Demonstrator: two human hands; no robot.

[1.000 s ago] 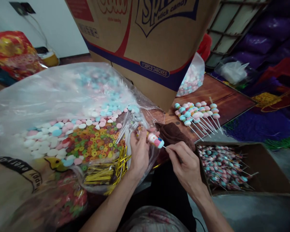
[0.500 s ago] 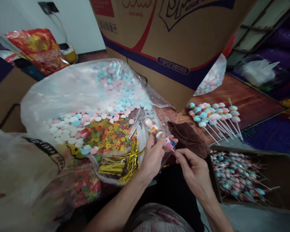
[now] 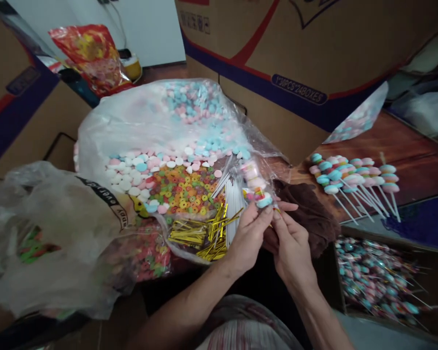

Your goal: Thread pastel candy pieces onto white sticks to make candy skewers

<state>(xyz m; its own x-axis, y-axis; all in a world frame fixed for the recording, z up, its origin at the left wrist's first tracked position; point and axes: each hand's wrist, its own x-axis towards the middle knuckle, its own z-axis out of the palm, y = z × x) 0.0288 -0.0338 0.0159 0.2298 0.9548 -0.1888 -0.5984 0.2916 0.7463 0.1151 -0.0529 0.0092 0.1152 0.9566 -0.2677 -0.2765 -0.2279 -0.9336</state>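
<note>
A marshmallow skewer (image 3: 257,182) in a clear wrapper points up and away between my hands. My left hand (image 3: 250,238) is closed, with thumb and fingers pinching the lower end of the wrapper. My right hand (image 3: 292,238) meets it there, thumb and fingertips pressed together at the gathered bottom of the wrapper. The stick itself is mostly hidden by my fingers. Just left of my hands lie white sticks (image 3: 234,201) and gold twist ties (image 3: 188,233). Ring-shaped gummies (image 3: 184,189) and loose white, pink and blue marshmallows (image 3: 126,175) spread farther left on the plastic bag (image 3: 113,124).
Unwrapped marshmallow skewers (image 3: 354,175) lie on the wooden surface at right, near a brown cloth (image 3: 306,214). Below them, a carton (image 3: 432,272) holds many wrapped skewers. A large cardboard box (image 3: 263,107) stands behind; another plastic bag (image 3: 58,209) sits at left.
The view has swung left. The skewer has turned more upright, and my hands have come together at the bottom of its wrapper.
</note>
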